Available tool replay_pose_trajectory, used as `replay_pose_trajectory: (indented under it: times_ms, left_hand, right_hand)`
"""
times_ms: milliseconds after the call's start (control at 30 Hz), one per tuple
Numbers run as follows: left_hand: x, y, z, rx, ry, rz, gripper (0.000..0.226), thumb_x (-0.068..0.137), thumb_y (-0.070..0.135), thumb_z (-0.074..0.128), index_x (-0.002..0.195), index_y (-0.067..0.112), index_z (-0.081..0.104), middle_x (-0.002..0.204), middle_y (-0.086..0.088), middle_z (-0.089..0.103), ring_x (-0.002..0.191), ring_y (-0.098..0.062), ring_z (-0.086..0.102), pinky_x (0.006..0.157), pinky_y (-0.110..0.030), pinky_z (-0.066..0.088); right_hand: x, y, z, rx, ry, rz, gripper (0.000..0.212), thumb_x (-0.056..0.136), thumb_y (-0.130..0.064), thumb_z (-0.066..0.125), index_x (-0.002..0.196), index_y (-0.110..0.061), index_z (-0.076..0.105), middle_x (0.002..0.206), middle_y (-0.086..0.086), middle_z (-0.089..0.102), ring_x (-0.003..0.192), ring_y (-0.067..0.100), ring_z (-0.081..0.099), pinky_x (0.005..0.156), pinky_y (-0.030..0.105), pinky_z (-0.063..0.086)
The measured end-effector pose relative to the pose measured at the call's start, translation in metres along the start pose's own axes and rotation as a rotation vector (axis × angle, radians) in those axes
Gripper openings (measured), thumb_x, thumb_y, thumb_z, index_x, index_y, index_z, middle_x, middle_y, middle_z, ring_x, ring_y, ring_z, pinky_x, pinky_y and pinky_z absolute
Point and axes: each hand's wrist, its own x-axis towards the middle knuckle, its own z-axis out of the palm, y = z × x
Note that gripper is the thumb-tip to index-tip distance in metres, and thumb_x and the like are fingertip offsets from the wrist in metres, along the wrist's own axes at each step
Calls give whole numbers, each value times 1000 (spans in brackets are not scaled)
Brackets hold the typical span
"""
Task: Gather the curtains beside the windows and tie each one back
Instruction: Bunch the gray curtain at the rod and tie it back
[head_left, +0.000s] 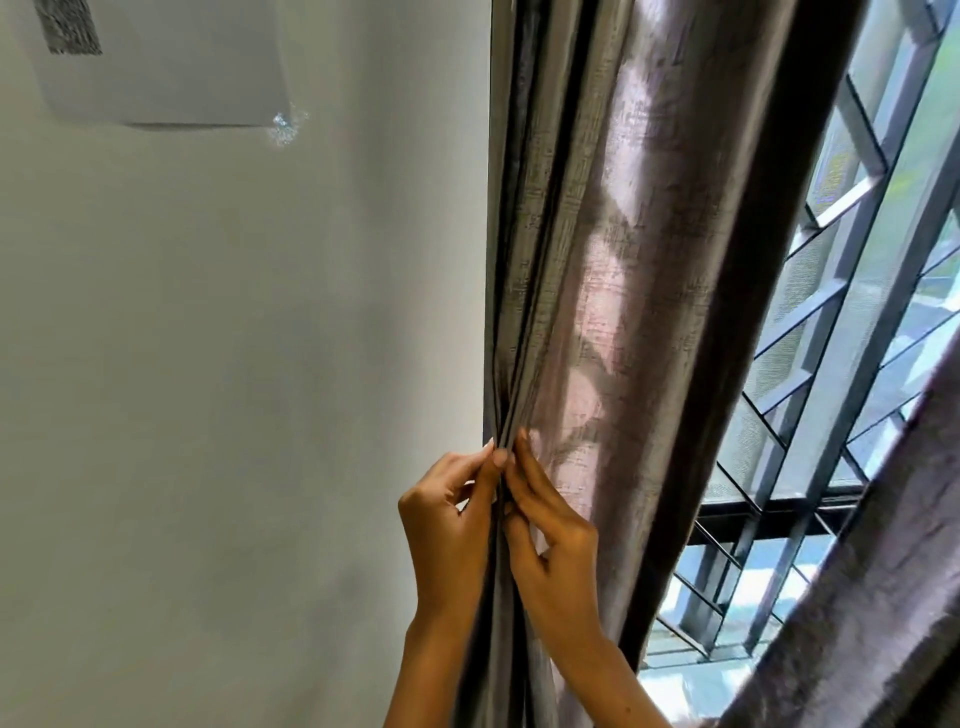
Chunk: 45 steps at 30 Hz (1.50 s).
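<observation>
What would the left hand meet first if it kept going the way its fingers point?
The left hand points up and right, already pinching the curtain edge folds. It would press further into them, probably; depth is unclear.

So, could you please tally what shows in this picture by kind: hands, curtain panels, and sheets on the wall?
Hands: 2, left hand and right hand, both pinching the grey curtain
Curtain panels: 2, the grey curtain and the second curtain
Wall sheets: 1, white sheet
Total: 5
</observation>
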Motion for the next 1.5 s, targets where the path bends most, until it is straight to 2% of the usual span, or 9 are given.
replay_pose_trajectory:
  times_ms: [233, 333, 400, 500, 667, 867, 1000, 1367, 1500]
  left_hand:
    - [7, 9, -6, -39, -19, -37, 8, 78, 29, 70, 83, 35, 68, 77, 21, 70, 74, -5, 68, 64, -18, 56]
    - [12, 6, -14, -101, -68, -107, 9, 74, 33, 69, 83, 31, 70, 80, 16, 72, 74, -8, 70, 66, -24, 58]
    - [14, 3, -17, -102, -90, -124, 10, 73, 32, 69, 83, 28, 71, 79, 14, 73, 74, -8, 70, 66, -23, 57]
    - [14, 4, -20, -82, -69, -119, 10, 73, 32, 70, 83, 31, 69, 78, 17, 72, 74, -6, 69, 64, -19, 57]
    - [8, 9, -11, 97, 60, 35, 12, 75, 29, 74, 85, 30, 68, 77, 20, 66, 73, 1, 65, 63, -6, 50]
    - [-2, 9, 5, 239, 74, 162, 16, 80, 24, 73, 87, 11, 73, 79, 0, 70, 68, -7, 64, 68, -12, 52]
    - [-4, 9, 4, 207, 60, 173, 20, 82, 28, 66, 90, 11, 73, 80, 2, 70, 68, -6, 65, 67, -10, 51]
    - [-3, 7, 2, 3, 18, 28, 9, 81, 20, 73, 88, 14, 73, 80, 6, 70, 74, -7, 68, 64, -14, 53]
    - [0, 13, 1, 11, 27, 22, 7, 79, 27, 71, 85, 26, 68, 78, 16, 66, 74, -2, 66, 63, -7, 49]
  right_hand:
    - [22, -2, -15, 46, 61, 132, 37, 91, -11, 61, 128, -16, 59, 150, -3, 38, 132, -4, 39, 102, 15, 40]
    - [42, 6, -25, 92, 107, 410, 79, 83, -36, 66, 148, -35, 22, 157, -18, 14, 135, -13, 18, 108, 16, 26]
    - [51, 13, -29, 174, 36, 516, 91, 78, -44, 65, 150, -36, 10, 155, -13, 22, 134, -4, 25, 106, 23, 30]
    - [60, 14, -34, 272, 54, 481, 72, 76, -30, 70, 141, -25, 39, 120, 3, 65, 112, 10, 60, 94, 24, 50]
    - [44, -6, -31, 2, 419, 179, 30, 71, -2, 80, 97, -12, 67, 84, 1, 67, 76, 6, 65, 68, 17, 53]
    - [13, -21, -17, -147, 289, -9, 40, 79, 9, 64, 110, -16, 68, 102, -1, 59, 87, 7, 63, 73, 16, 51]
    - [5, -17, -12, -39, 129, 6, 43, 81, 10, 60, 115, -15, 67, 109, -3, 60, 103, 9, 62, 79, 28, 56]
    - [7, -11, -19, 71, -42, 78, 32, 85, -7, 55, 112, -18, 67, 109, 4, 62, 104, 13, 61, 87, 20, 52]
    - [19, -9, -31, -132, 155, 140, 47, 81, -19, 75, 125, -22, 58, 138, -2, 41, 129, 5, 39, 100, 8, 36]
